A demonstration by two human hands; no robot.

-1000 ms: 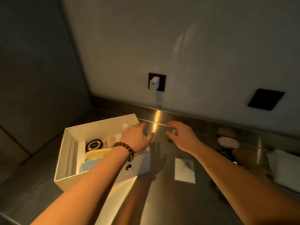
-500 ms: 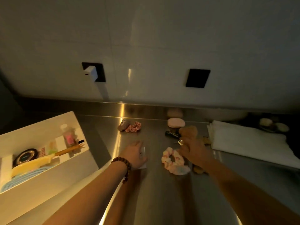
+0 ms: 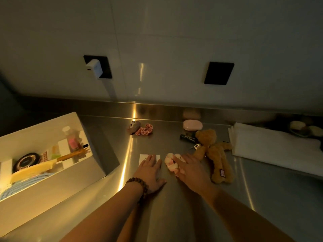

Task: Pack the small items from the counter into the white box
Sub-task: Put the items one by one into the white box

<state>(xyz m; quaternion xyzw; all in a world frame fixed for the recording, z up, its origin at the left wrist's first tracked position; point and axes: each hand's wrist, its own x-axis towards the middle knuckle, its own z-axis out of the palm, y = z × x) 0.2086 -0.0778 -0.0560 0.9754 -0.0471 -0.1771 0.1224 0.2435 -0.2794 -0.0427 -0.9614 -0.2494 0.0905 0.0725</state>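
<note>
The white box (image 3: 52, 187) stands at the left of the steel counter and holds a yellow comb (image 3: 33, 169), a round black case (image 3: 28, 161), a small bottle (image 3: 70, 138) and blue cloth. My left hand (image 3: 151, 172) lies flat, fingers apart, on a small white packet (image 3: 148, 156) in the middle of the counter. Just right of it, my right hand (image 3: 191, 170) rests on a pink-and-white scrunchie (image 3: 170, 163), fingers curled over it. The scrunchie still lies on the counter.
A brown teddy bear (image 3: 215, 152) lies right of my right hand. Behind are a black tube (image 3: 187, 137), a pink oval case (image 3: 192, 125) and a red checked scrunchie with a small plush (image 3: 140, 128). Folded white cloth (image 3: 272, 145) lies far right. A charger (image 3: 94, 69) sits in a wall socket.
The view swung right from the box to the counter items. My left hand settled onto the white packet. My right hand moved left onto the pink scrunchie.
</note>
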